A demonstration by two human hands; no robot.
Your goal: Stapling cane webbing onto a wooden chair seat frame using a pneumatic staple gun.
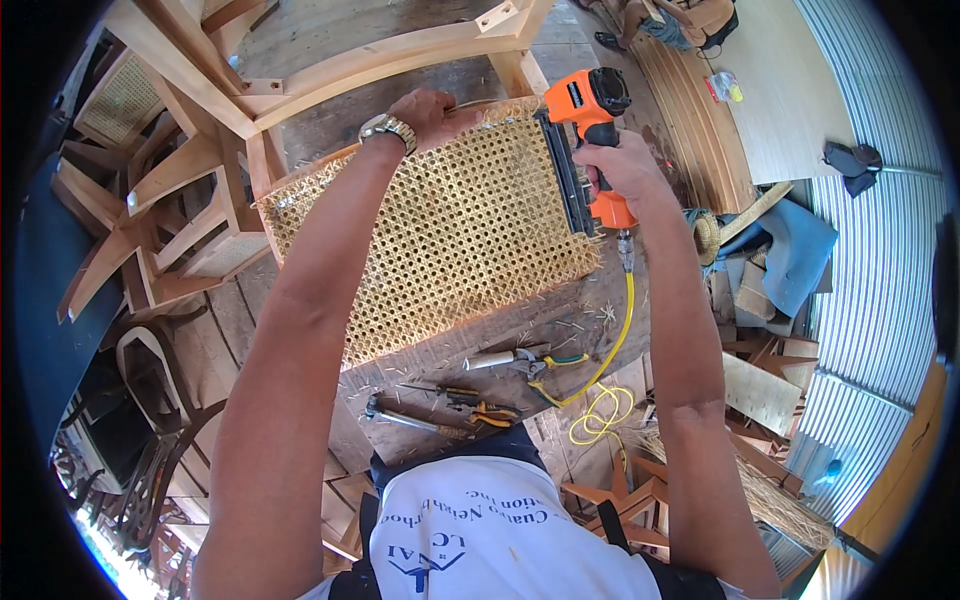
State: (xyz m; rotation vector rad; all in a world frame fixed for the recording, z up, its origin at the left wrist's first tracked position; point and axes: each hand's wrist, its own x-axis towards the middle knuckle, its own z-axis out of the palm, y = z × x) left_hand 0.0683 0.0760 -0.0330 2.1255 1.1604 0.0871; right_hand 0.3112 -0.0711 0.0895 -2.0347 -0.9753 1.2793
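A cane webbing panel lies on the wooden workbench before me, with frayed edges. My left hand, a metal watch at its wrist, grips the panel's far edge. My right hand is closed round the handle of an orange and black nail gun, whose dark magazine sits at the panel's right edge. A yellow hose runs down from the gun. Pliers, cutters, a screwdriver and a hammer-like tool lie on the bench's near side among cane scraps.
A pale wooden chair frame stands beyond the panel, with several more frames at left. Dark curved wooden pieces lie lower left. Another person is at upper right, near stacked boards. Corrugated metal lines the right side.
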